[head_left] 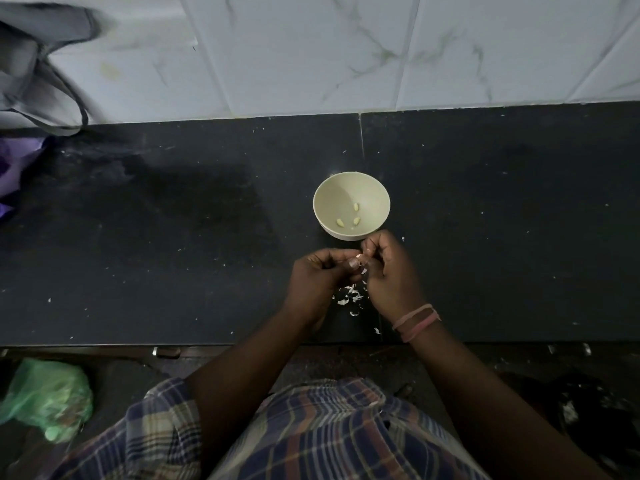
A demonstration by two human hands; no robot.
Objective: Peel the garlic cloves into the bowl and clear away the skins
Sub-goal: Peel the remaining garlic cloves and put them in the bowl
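- Head view: pale round plastic bowl (351,181), three peeled cloves inside.
- Just before the bowl: left hand (317,277) and right hand (389,271) pinch a small half-skinned garlic clove (359,261).
- Under the hands: loose white papery skins (351,296); best stripped over this one heap.

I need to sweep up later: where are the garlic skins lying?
In the head view, the garlic skins lie on the dark counter beneath the left hand and right hand, nearer the person than the bowl.
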